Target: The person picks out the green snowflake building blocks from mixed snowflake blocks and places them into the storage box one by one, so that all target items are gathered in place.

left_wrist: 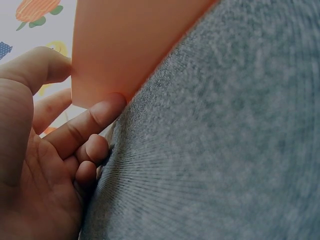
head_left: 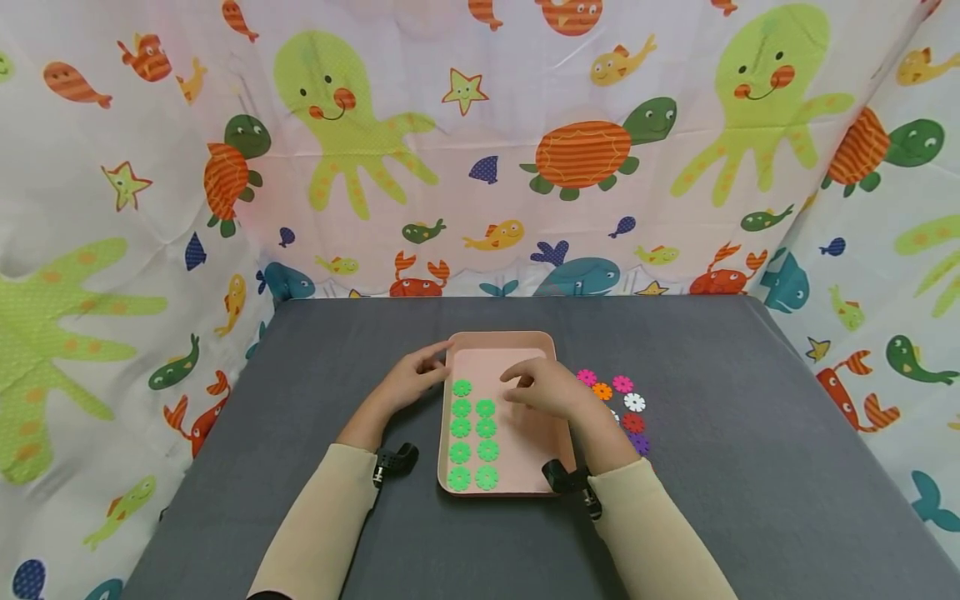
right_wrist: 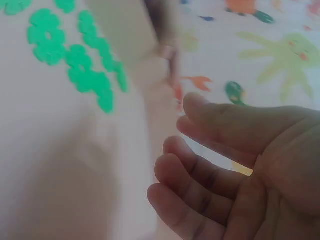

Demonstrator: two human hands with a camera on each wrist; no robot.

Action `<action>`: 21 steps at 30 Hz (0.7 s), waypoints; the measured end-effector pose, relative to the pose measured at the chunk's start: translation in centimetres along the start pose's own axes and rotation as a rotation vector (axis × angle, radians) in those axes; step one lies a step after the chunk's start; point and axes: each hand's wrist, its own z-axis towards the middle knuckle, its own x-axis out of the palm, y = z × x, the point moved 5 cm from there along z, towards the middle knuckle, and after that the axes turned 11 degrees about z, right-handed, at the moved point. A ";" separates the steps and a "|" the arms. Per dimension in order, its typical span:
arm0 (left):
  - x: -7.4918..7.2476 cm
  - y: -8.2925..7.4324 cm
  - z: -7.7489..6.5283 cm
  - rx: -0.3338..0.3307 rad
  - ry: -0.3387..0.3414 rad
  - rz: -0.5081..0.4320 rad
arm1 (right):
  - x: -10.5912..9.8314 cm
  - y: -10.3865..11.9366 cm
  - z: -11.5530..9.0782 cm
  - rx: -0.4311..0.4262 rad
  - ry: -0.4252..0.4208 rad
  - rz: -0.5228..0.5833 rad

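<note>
A shallow pink tray point(head_left: 525, 467) lies on the grey cloth with two columns of green flower-shaped discs point(head_left: 461, 428) along its left side. My left hand point(head_left: 408, 379) holds the tray's upper left edge; in the left wrist view, the thumb and fingers point(left_wrist: 102, 112) meet the tray wall point(left_wrist: 125, 45). Above the tray's right half hovers my right hand point(head_left: 546, 387), its fingers loosely bent and nothing between them. The right wrist view shows the same bent fingers point(right_wrist: 175, 172) apart from the green discs point(right_wrist: 46, 36), which look blurred.
Right of the tray lies a group of flower-shaped discs: pink point(head_left: 622, 384), orange point(head_left: 602, 391), white point(head_left: 634, 402), red point(head_left: 633, 422) and purple point(head_left: 639, 443). My right forearm partly hides the group. Sea-animal curtains point(head_left: 480, 125) stand behind the grey table point(head_left: 720, 467) and at both sides.
</note>
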 end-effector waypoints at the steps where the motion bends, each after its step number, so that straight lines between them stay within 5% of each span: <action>1: 0.0 0.0 0.0 -0.001 -0.001 0.001 | -0.5 -0.2 -0.5 0.000 -0.011 0.012; 12: 0.0 0.1 -0.1 0.003 -0.005 0.001 | -5.1 -3.0 -6.4 -0.029 -0.110 0.081; 21: 0.0 -0.2 -0.1 -0.009 -0.008 0.007 | -6.4 -6.9 -9.7 0.057 -0.090 0.019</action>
